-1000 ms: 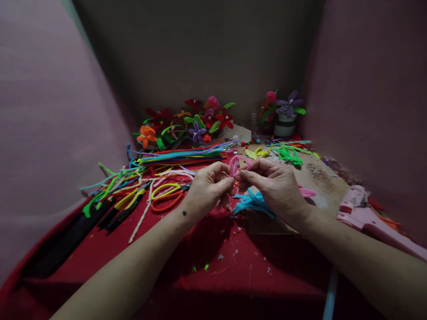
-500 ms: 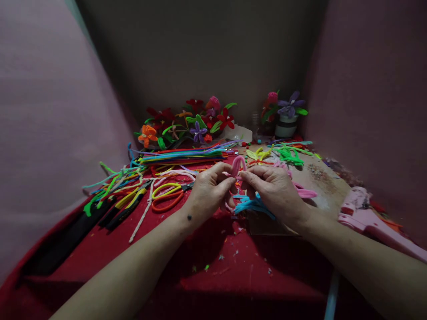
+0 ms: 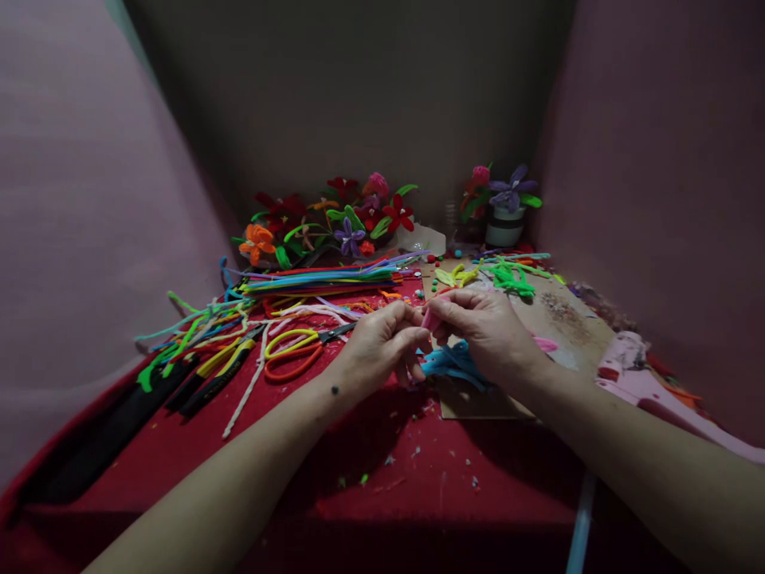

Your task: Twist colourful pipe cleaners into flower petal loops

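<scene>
A pink pipe cleaner (image 3: 431, 318), mostly covered by fingers, is held between both hands above the middle of the table. My left hand (image 3: 386, 343) pinches its lower end with thumb and forefinger. On the other side, my right hand (image 3: 485, 325) closes thumb and fingers over its upper part. Just below the hands lie bent blue pipe cleaners (image 3: 451, 365) on a brown board (image 3: 478, 406). Left of my left hand rest scissors (image 3: 292, 351) with yellow and red handles.
A bundle of coloured pipe cleaners (image 3: 323, 279) lies behind the scissors. Black-yellow pliers (image 3: 221, 371) are at left, a pink glue gun (image 3: 657, 391) at right. Fuzzy flowers (image 3: 347, 219) and a small flowerpot (image 3: 505, 227) stand at the back. Green pieces (image 3: 511, 277) lie on the board.
The pink loop stood upright between my fingers; now my right fingers have closed over it and it looks pressed flat. The whole view has shifted slightly.
</scene>
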### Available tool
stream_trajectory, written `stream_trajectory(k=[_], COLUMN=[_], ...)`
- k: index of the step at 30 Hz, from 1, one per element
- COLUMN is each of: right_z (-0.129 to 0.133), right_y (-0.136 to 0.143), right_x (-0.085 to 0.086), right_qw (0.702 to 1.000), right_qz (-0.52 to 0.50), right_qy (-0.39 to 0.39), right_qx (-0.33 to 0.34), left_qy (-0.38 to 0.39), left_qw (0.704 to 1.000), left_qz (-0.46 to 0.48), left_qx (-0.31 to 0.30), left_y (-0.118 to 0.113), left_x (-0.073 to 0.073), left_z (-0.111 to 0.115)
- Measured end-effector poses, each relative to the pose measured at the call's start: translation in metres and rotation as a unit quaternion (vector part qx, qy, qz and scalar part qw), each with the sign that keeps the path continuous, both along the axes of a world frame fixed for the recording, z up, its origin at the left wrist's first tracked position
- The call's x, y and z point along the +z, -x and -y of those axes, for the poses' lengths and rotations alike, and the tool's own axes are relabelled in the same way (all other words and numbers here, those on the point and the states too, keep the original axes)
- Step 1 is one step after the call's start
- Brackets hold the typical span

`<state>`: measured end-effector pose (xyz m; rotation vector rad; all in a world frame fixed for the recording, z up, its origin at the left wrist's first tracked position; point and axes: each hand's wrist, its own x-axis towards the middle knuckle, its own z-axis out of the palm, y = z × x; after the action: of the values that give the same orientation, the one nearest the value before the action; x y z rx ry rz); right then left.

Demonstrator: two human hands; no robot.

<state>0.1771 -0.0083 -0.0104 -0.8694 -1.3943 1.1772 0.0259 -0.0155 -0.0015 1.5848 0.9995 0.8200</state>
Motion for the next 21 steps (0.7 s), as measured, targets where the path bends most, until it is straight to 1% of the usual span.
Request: stream_trajectory(k=[2,5,9,12,16,18,21], right_z=[-0.0001,0.0002,-0.0008,-0.0031,-0.0069,-0.0079,-0.0075], right_y=[-0.0007,-0.0009,-0.0015,-0.0014,0.0,0.0005,0.0002], right_x=[-0.0002,-0.0004,-0.0022,-0.0041,-0.0059,-0.006,-0.0051], right_qw=[1.0,0.999,0.999,0.997,0.987,0.985,0.987], right_qz=[-0.01,-0.03,-0.041,-0.067,-0.134,-0.145,-0.137], right_qy=[0.017,0.031,0.027,0.029,0.065,0.071,0.079], right_qx=[-0.012,-0.022,-0.021,-0.003,0.056,0.057,0.039], left_qy=[0.009,0.002,0.008,0.021,0.041,0.053,0.058], left_qw=[1.0,1.0,0.999,0.998,0.997,0.996,0.996], left_qz=[0.001,0.008,0.003,0.01,0.026,0.021,0.01], left_qx=[-0.012,-0.025,-0.04,-0.056,-0.064,-0.07,-0.074], left_y=[0.001,0.0028,0.0049,0.0066,0.0082,0.0085,0.009], left_x=[0.0007,0.0008,0.001,0.0019,0.0034,0.0041,0.0051], left_z=[-0.0015,-0.0028,-0.0031,-0.0043,-0.0058,-0.0054,-0.0042])
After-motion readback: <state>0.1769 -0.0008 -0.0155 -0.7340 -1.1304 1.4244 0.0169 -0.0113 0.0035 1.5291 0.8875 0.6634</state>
